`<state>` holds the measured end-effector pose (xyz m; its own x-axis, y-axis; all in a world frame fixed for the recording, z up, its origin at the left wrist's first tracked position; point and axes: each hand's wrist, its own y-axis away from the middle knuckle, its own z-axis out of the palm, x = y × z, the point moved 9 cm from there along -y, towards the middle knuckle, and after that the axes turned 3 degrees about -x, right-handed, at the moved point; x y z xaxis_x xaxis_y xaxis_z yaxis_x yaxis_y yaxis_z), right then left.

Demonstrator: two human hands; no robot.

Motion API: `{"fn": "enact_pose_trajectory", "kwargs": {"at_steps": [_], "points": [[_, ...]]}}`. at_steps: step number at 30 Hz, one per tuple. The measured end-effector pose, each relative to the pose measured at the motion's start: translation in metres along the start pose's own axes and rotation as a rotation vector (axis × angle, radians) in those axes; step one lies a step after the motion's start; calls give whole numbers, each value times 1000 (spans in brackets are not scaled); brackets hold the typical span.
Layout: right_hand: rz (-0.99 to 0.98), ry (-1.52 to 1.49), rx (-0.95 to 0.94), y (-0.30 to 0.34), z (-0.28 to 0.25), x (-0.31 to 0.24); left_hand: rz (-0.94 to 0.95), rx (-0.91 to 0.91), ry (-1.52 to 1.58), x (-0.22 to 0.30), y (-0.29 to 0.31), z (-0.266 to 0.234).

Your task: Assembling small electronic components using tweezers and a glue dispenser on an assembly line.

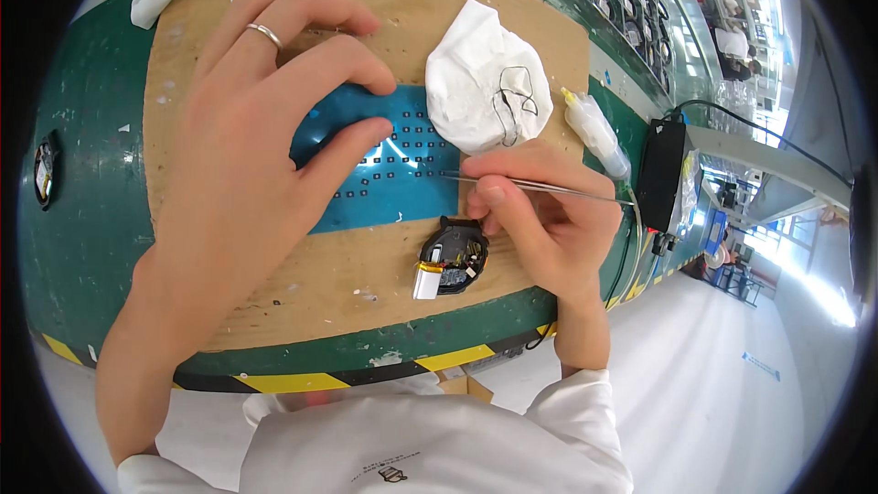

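A blue film sheet (402,206) with rows of small black square pieces lies on brown cardboard. My left hand (265,101), wearing a ring, grips the sheet's far left part between thumb and index finger, and the film curls up there. In my right hand (549,210) are thin metal tweezers (567,190), their tips over the sheet's right edge beside the small pieces. Just below the right fingers sits an opened round black watch case (462,252), its inner parts showing. A silver battery (427,282) with yellow tape hangs at its lower left side.
A white cloth (457,82) with a loop of dark thread lies beyond the sheet. To the right are a translucent bottle (596,133) and a black box (662,165). Another watch case (45,169) lies far left. Trays of black cases (631,18) stand at the back.
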<state>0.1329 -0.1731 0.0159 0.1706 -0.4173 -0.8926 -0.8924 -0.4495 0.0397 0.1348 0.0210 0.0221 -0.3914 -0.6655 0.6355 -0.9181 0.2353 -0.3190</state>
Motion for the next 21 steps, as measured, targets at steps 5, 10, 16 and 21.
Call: {"fn": "enact_pose_trajectory", "kwargs": {"at_steps": [5,10,16,21], "points": [[-29,5,10,2,-4,1,9,1,-15,3,-1,1],[19,-43,26,2,-3,4,15,0,-20,1,0,3],[61,-81,32,2,-2,8,21,0,-29,2,0,3],[100,-131,43,2,-2,11,26,-7,-25,0,-1,3]]}}
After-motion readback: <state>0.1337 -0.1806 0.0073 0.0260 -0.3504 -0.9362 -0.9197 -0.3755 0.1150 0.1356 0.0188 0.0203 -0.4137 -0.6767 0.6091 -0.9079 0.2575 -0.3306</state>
